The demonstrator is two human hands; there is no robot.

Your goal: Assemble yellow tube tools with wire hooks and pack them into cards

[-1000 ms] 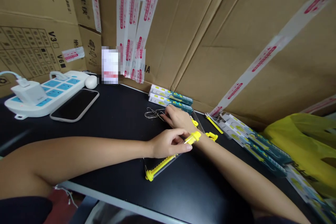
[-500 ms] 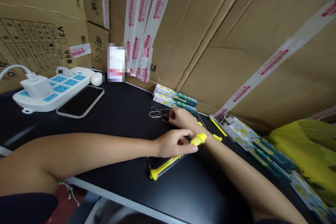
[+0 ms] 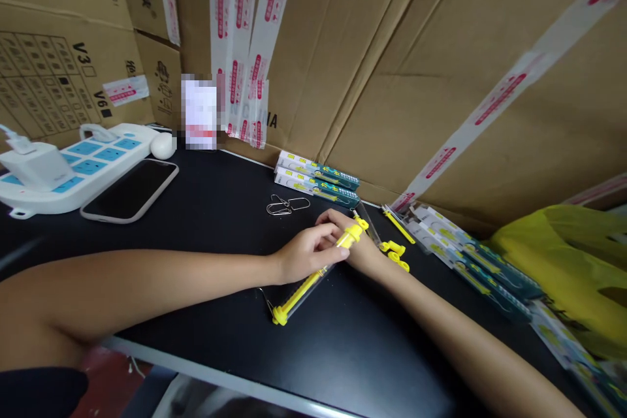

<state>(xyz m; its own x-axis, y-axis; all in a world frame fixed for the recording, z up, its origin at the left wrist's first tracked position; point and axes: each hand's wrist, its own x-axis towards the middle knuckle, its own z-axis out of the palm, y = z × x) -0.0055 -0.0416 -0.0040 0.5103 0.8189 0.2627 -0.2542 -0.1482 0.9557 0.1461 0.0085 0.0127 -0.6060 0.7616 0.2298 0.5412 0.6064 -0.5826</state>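
My left hand point(image 3: 306, 253) is closed around the upper end of a spring scale point(image 3: 306, 290), a clear tube with a yellow scale strip and yellow end caps. The tube slants over the black table, its lower end toward me and a thin wire hook point(image 3: 266, 300) beside that end. Just behind, my right hand point(image 3: 353, 245) is bent inward, its fingertips hidden by my left hand, so its hold does not show. Loose metal wire hooks point(image 3: 288, 205) lie beyond my hands. Right of my right wrist are small yellow plastic parts point(image 3: 393, 251) and a clear tube point(image 3: 368, 222).
Two printed boxes point(image 3: 316, 177) lie against the cardboard wall point(image 3: 343, 46). More boxes point(image 3: 470, 261), a yellow strip piece point(image 3: 399, 225) and a yellow bag point(image 3: 563, 261) are on the right. At left are a phone point(image 3: 131, 191) and a white power strip point(image 3: 112, 155).
My right hand has drawn back from the wire hooks toward my left hand. My left hand has raised the scale's upper end slightly, tilting it more steeply. The view has shifted right.
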